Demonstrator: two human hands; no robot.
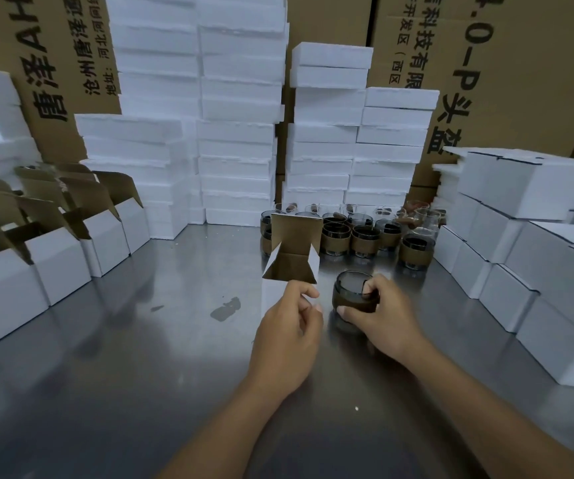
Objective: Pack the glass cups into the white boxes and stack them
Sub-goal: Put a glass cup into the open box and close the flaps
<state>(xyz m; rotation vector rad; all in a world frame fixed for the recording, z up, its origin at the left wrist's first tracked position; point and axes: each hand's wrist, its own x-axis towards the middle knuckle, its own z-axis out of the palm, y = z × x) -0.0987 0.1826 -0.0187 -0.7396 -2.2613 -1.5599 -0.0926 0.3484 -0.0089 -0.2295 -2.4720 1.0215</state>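
Steel table (133, 357) holds open boxes (61, 264) left of the hands. Left hand (287, 337) pinches an open white box (292, 261) by its front edge. Just beside it, right hand (387, 321) grips a glass cup (349, 293), fingertips inside its rim. Closed boxes (527, 243) are stacked farther right.

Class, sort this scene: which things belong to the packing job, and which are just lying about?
Job: glass cup gripped by right hand; open white box pinched by left hand; waiting cups; stacked white boxes.
Lying about: foam slabs; brown cartons; table smear.
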